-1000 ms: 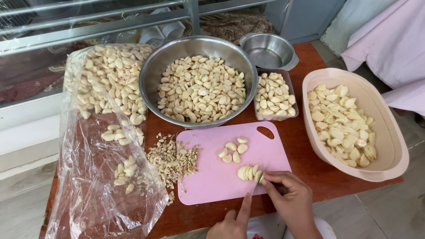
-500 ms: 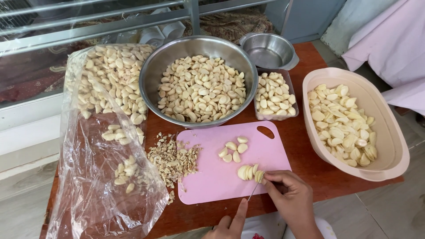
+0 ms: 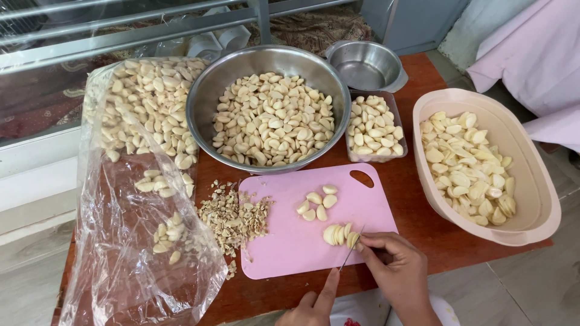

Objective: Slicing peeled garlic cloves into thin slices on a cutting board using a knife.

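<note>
Wooden table (image 3: pixel 423 217): reddish-brown top, bearing all items below.

Clear plastic bag (image 3: pixel 130 241): far left to near left, crumpled and open, peeled garlic cloves heaped at its far end and a few scattered toward the near end.

Large steel bowl (image 3: pixel 205 99): far centre, filled with peeled garlic cloves.

Beige oval tub (image 3: pixel 531 181): right side, holding peeled cloves, its near end just over the table edge.

Pink cutting board (image 3: pixel 290 241): near centre, handle slot at its far right corner. A small cluster of whole cloves (image 3: pixel 317 205) lies mid-board.

Small steel bowl (image 3: pixel 365 63): far right of the large bowl, nothing visible in it.

Clear rectangular tray (image 3: pixel 374 130): between large bowl and tub, full of cloves.

Pile of trimmings (image 3: pixel 232 217): left of the board, partly touching its edge.

Right hand (image 3: pixel 396 265): near right edge of the board, fingers curled, fingertips pinning the sliced garlic clove (image 3: pixel 339 234).

Left hand (image 3: pixel 317 305): near edge of frame, closed round the handle of a knife (image 3: pixel 351 250), forefinger laid along it; the thin blade rests against the clove's right end, beside the right fingertips.
</note>
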